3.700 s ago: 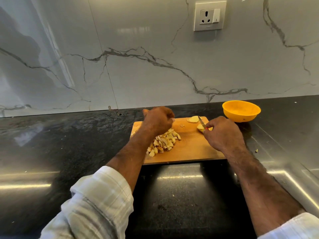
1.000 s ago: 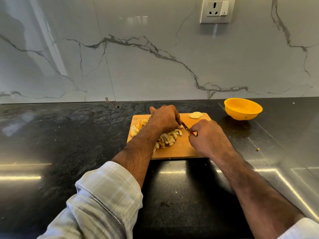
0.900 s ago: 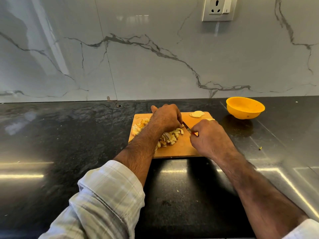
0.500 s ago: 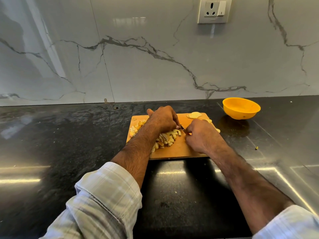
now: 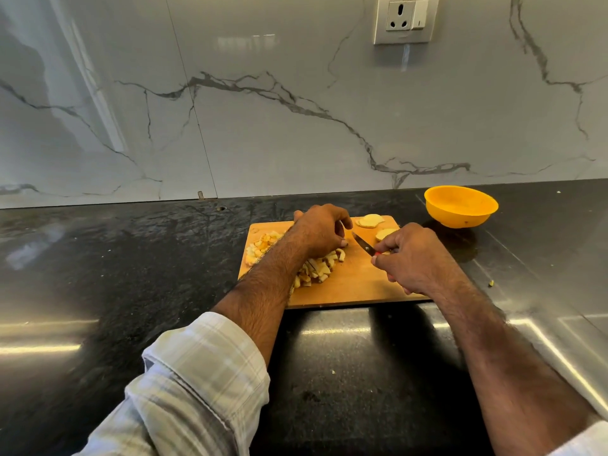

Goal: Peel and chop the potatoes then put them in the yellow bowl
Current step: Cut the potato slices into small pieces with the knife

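A wooden cutting board [image 5: 357,286] lies on the black counter. Chopped potato pieces [image 5: 317,268] are heaped at its middle, and a second heap [image 5: 263,245] sits at its left end. Two pale potato slices [image 5: 370,221] lie at the board's far right corner. My left hand [image 5: 320,229] is curled over the middle heap, its fingertips pinching a small potato piece. My right hand [image 5: 409,256] grips a small red-handled knife [image 5: 362,242], blade pointing toward my left fingertips. The yellow bowl [image 5: 460,207] stands to the right, beyond the board, and looks empty.
A marble backsplash rises behind the counter, with a wall socket [image 5: 406,18] above the bowl. A small potato scrap [image 5: 491,283] lies on the counter right of the board. The counter [image 5: 131,264] is dark and glossy on both sides.
My right hand brought the knife from the board's right end over to my left fingertips, then drew back slightly to the right. My left hand stayed over the heap.
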